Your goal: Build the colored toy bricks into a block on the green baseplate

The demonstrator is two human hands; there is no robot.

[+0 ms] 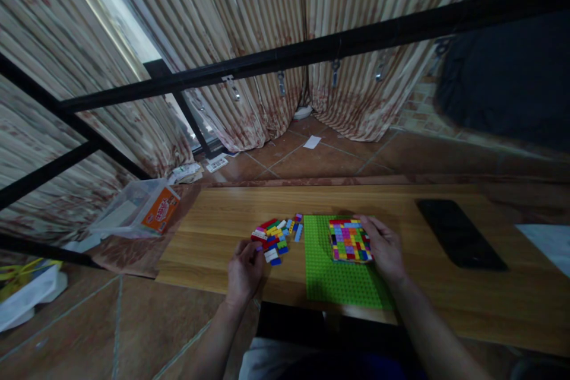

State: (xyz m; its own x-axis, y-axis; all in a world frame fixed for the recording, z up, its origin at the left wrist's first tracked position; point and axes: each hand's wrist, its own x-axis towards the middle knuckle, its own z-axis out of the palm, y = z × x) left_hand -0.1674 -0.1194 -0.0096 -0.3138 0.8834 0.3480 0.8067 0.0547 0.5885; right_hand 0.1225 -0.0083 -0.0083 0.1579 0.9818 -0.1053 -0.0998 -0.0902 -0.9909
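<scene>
At the far left, on brown floor tiles (89, 314), sits a white container (38, 303) with something yellow (20, 271) at its top. Next comes a clear plastic bin (129, 228) with an orange label (161, 211), a pale flat item (119, 215) visible within. Behind, striped, flower-patterned curtains (262, 6) hang to the floor, crossed by a black metal bar (307, 53) with small clips (335, 73) dangling from it. On the wood-grained table (214, 211), the left hand (246, 270) has its fingertips pinched on what looks like a small purple brick (259, 248), just beside a loose pile of bricks (274, 234) in red, yellow, blue, green and white. Right of the pile lies a green studded baseplate (318, 279). Over its upper right part is a squarish brick block (350, 238), its top a tight patchwork of pink, orange, red, yellow, green and blue; whether it is pressed onto the studs cannot be told. The right hand (386, 249) grips the block's right edge, fingers closed around it. Farther right lie a flat black device (461, 234) and, at the table's right side, a white sheet (550, 243).
</scene>
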